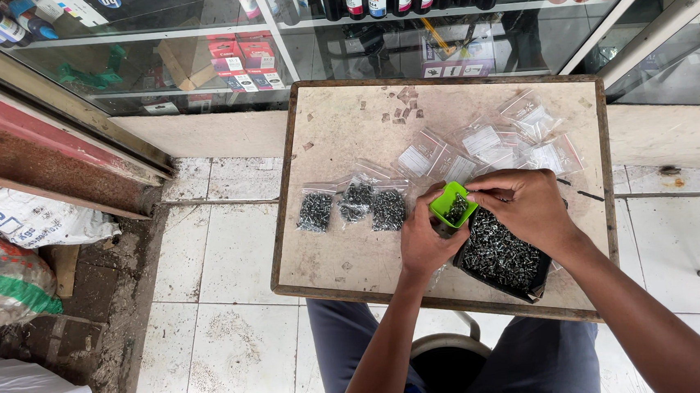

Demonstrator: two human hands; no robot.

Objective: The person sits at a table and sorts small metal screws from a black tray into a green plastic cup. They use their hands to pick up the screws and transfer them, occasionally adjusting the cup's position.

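Note:
My left hand (pixel 421 245) holds a small green cup (pixel 452 206) with dark screws in it. My right hand (pixel 521 206) is pinched at the cup's right rim, over a black tray (pixel 500 258) heaped with small screws. Three small clear bags filled with screws (pixel 352 205) lie in a row to the left on the worn tabletop (pixel 338 140). Several empty clear zip bags (pixel 490 147) are scattered behind the hands.
The small wooden-edged table stands over a white tiled floor (pixel 227 312). A glass display cabinet (pixel 339 33) with bottles and boxes is at the back. Sacks (pixel 8 245) lie at the left. My knees and a stool show under the table's front edge.

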